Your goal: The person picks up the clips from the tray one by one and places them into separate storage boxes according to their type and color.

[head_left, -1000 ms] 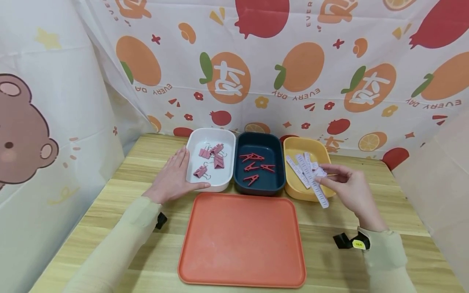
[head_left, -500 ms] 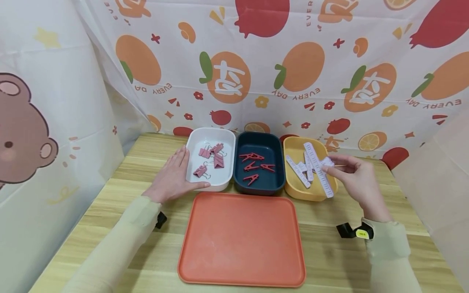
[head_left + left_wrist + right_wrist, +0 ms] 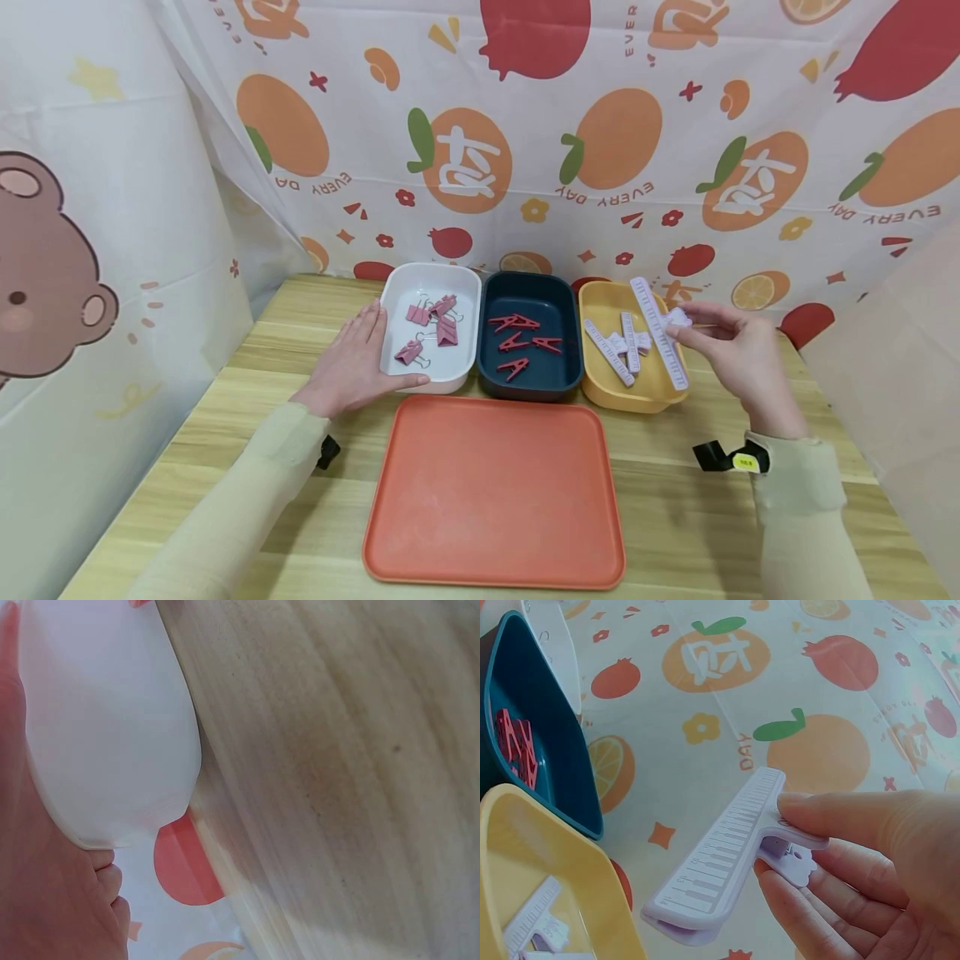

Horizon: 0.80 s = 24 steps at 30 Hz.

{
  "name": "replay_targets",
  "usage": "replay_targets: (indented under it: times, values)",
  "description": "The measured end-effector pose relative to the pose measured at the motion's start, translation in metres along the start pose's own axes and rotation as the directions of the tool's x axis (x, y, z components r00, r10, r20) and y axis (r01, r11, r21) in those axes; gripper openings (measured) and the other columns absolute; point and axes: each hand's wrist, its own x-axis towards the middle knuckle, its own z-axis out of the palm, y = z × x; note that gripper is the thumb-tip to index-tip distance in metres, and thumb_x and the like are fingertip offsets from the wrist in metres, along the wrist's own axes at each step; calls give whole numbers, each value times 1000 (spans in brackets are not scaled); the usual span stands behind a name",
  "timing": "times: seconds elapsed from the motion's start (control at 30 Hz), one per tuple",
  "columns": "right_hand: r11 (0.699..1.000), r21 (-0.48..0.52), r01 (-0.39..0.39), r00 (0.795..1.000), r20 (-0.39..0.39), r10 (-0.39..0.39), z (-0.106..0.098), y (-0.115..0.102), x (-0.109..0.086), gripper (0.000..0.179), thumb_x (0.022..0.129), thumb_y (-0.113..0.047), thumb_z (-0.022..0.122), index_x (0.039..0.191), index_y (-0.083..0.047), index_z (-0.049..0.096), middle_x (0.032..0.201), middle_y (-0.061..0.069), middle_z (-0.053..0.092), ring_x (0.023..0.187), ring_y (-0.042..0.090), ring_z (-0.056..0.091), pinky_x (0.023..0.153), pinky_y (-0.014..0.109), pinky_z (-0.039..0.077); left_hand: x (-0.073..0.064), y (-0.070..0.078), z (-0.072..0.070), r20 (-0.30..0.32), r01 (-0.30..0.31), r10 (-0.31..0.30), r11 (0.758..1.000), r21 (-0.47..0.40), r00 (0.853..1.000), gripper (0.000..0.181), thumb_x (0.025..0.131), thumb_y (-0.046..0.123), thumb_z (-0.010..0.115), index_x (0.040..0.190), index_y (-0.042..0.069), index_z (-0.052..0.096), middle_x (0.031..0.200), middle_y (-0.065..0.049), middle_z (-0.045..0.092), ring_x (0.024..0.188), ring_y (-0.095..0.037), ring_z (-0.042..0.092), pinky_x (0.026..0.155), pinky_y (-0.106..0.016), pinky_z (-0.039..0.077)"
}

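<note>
In the head view my right hand point(image 3: 745, 360) pinches a lilac clip point(image 3: 659, 333) with a piano-key pattern, just above the right side of a yellow box point(image 3: 630, 400). The right wrist view shows thumb and fingers on the handles of this clip point(image 3: 720, 855). Several more lilac clips point(image 3: 632, 343) lie in the yellow box. My left hand point(image 3: 348, 358) rests against the left side of a white box point(image 3: 444, 383), its fingers straight and the thumb along the front wall. Inside that box are several pink binder clips point(image 3: 447, 330).
Between the two outer boxes stands a dark blue box point(image 3: 528, 387) holding several red clothespins point(image 3: 514, 341). An orange tray point(image 3: 495, 492) lies in front of the boxes on the wooden table point(image 3: 705, 533). A fruit-print cloth point(image 3: 540, 150) hangs close behind them.
My right hand has moved slightly back and right, lifting the lilac clip off the other clips and turning it more upright. My left hand has kept its place.
</note>
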Motion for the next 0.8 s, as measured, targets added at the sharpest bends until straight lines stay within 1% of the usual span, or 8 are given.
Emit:
replay_targets:
  times: [0.2,0.4,0.53,0.63,0.8]
  values:
    - [1000,11,-24,1000,-4,24,-3,0,6,62,87,-51,79,135,-15,68,122,7,68,96,10,65,75,14,53,0,-1,2,0,1,-1,1000,5,1000,133,77,86,57,159,-8,11,166,-25,6,152,-41,8,121,-54,7]
    - [999,11,-40,999,-5,40,-5,1,15,65,87,-53,76,139,-15,66,126,7,64,102,16,61,75,14,52,-1,-1,2,-4,7,-7,1000,-8,1000,132,77,85,59,159,-8,11,166,-25,6,152,-42,7,121,-54,7]
    - [998,25,-62,998,3,62,-5,2,22,68,87,-54,76,141,-14,63,126,8,64,104,16,62,76,14,51,-1,-1,1,-6,9,-9,1000,-11,1000,132,77,84,60,159,-8,11,166,-25,6,152,-42,8,121,-55,7]
    - [996,50,-77,997,9,76,-3,4,28,68,88,-52,77,142,-13,62,125,9,64,103,16,63,78,14,52,-1,-1,1,-8,8,-8,1000,-9,1000,132,77,84,60,159,-8,11,166,-25,6,152,-42,8,121,-55,8]
    - [992,90,-90,996,7,90,5,9,38,64,90,-43,77,143,-11,61,124,11,64,104,18,61,80,18,54,-1,0,1,-12,7,-7,1000,-9,1000,131,77,83,60,159,-8,12,166,-25,7,152,-41,9,121,-54,9]
